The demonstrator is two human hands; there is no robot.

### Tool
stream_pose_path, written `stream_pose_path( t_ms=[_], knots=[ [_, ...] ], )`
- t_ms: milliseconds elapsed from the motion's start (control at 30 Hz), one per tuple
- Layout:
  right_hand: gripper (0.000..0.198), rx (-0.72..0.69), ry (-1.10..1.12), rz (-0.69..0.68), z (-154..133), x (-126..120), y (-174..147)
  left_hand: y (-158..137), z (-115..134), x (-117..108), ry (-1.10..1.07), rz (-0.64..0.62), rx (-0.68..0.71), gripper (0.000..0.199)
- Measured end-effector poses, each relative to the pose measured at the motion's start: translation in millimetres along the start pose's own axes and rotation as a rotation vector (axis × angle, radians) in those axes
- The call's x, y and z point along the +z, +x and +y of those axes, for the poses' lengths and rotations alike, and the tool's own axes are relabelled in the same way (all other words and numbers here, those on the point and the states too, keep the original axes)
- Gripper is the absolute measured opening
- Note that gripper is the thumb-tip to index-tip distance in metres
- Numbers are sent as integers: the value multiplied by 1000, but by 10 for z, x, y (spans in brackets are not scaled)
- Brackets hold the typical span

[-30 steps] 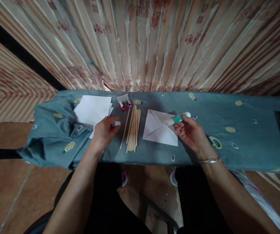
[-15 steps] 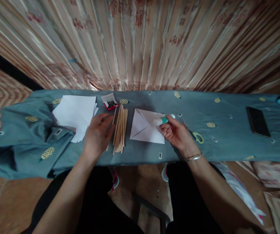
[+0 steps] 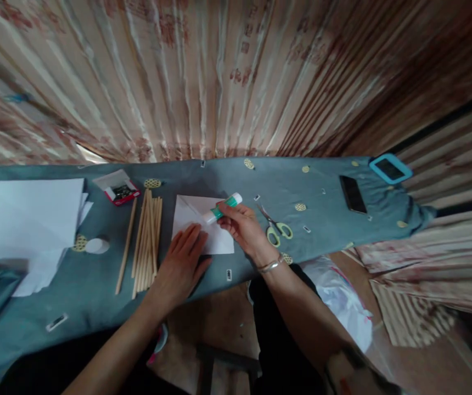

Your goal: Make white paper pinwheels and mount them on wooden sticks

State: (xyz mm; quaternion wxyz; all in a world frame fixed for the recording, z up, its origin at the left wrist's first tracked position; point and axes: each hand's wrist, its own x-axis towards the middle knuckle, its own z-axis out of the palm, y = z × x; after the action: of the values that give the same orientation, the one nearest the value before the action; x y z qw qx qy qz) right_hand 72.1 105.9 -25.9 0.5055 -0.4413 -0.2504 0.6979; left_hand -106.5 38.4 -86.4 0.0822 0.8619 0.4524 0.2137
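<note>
My left hand (image 3: 183, 262) lies flat on the left part of a creased square of white paper (image 3: 219, 241), fingers stretched out. In my right hand (image 3: 242, 226) is a green and white glue stick (image 3: 224, 208), held tilted over the paper's middle, its lower end close to my left fingertips. Whether that end touches the paper I cannot tell. Left of the paper lies a bundle of thin wooden sticks (image 3: 147, 241), with a single stick (image 3: 126, 247) beside it. A small white cap (image 3: 96, 246) rests further left. Scissors (image 3: 276, 225) with yellow-green handles lie right of my right hand.
A stack of white paper (image 3: 26, 219) sits at the left. An open red and white box (image 3: 123, 192) of small dark items stands behind the sticks. A black phone (image 3: 353, 194) and a blue-framed device (image 3: 391, 168) lie far right on the blue-green cloth (image 3: 260, 175).
My left hand has moved from beside the sticks onto the paper. The white cap now shows on the cloth. My right hand still holds the glue stick. The view has turned right.
</note>
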Motion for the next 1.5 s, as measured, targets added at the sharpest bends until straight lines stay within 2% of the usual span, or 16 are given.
stream_pose_path(
  t_ms=[167,367,633,800,967,1233,1500],
  knots=[
    [38,30,-9,-24,30,33,34,-7,-81,83,68,126,91,55],
    [34,12,-30,-40,23,5,46,22,-114,70,69,171,93,64],
    [40,-18,-85,4,-17,-89,13,34,-25,-14,125,111,95,48],
    [37,-147,-281,70,-10,-177,15,45,58,-136,128,-29,16,42],
    [30,-248,-386,62,43,-183,27,73,87,-194,92,-81,-19,44],
    [27,-251,-442,50,110,-181,56,91,105,-195,-10,-110,-58,41],
    [27,-296,-527,54,141,-207,53,88,116,-143,-62,-86,-76,41]
  ],
)
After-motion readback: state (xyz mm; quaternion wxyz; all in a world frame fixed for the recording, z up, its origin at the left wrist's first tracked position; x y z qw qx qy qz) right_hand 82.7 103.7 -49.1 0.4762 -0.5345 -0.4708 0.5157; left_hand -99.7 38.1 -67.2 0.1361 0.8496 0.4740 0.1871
